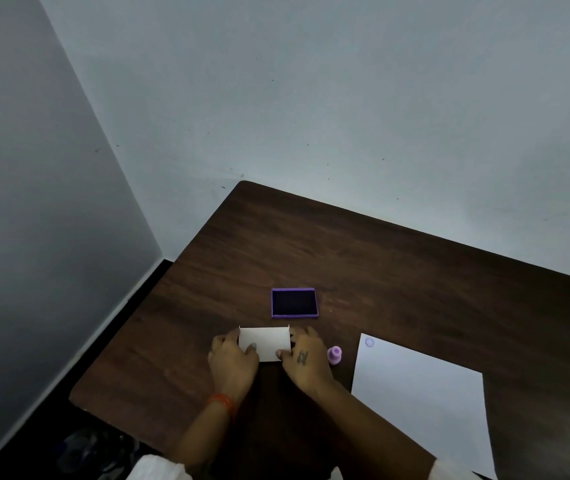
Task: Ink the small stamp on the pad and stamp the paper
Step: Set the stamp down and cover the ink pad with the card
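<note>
- Table: dark wood, set against pale walls.
- Left hand: orange band at the wrist, fingers gripping the left edge of a white lid.
- White lid: flat rectangle held between both hands, near side of the ink pad, which lies open, purple-framed.
- Right hand: fingers gripping the lid's right edge.
- Small stamp: lilac, seemingly upright, just beside the right hand.
- Paper: white sheet, one faint round print at its far-left corner.

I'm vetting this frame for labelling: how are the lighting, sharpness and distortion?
Head view: dim, even light with no glare; the dark brown wooden table looks murky. Wide-angle bending slants the walls. The purple ink pad reads clearly; the round mark on the white paper sheet is faint and soft.
</note>
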The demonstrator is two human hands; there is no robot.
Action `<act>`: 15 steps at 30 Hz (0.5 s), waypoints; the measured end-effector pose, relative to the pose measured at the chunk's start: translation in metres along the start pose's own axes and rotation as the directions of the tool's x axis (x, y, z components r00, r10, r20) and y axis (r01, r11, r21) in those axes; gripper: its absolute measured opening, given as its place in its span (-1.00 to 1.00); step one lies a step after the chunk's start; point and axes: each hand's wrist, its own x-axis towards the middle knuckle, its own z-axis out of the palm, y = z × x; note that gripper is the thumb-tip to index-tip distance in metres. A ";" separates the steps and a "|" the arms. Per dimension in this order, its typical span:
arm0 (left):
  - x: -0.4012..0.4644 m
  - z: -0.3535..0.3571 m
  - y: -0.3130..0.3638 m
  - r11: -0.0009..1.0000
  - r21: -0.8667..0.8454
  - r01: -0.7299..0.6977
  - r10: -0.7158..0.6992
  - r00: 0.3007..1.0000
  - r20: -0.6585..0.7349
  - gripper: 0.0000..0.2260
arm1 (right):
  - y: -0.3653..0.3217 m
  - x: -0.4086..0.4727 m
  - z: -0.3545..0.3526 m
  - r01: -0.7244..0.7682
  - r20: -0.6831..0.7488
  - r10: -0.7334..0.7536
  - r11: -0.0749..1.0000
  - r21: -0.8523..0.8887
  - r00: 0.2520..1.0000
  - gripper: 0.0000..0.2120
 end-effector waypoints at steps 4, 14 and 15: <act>0.000 0.001 0.012 0.997 -0.062 -0.037 0.035 0.999 -0.036 -0.57 | 0.000 -0.001 -0.006 -0.010 -0.112 0.022 0.994 0.107 0.993 -0.58; 0.015 0.013 0.055 0.981 -0.120 -0.152 0.147 0.988 -0.049 -0.62 | -0.002 0.025 -0.043 0.005 -0.289 0.035 0.991 0.137 0.957 -0.66; 0.017 0.016 0.057 0.980 -0.119 -0.160 0.156 0.987 -0.044 -0.63 | -0.001 0.028 -0.045 0.003 -0.296 0.037 0.991 0.136 0.954 -0.67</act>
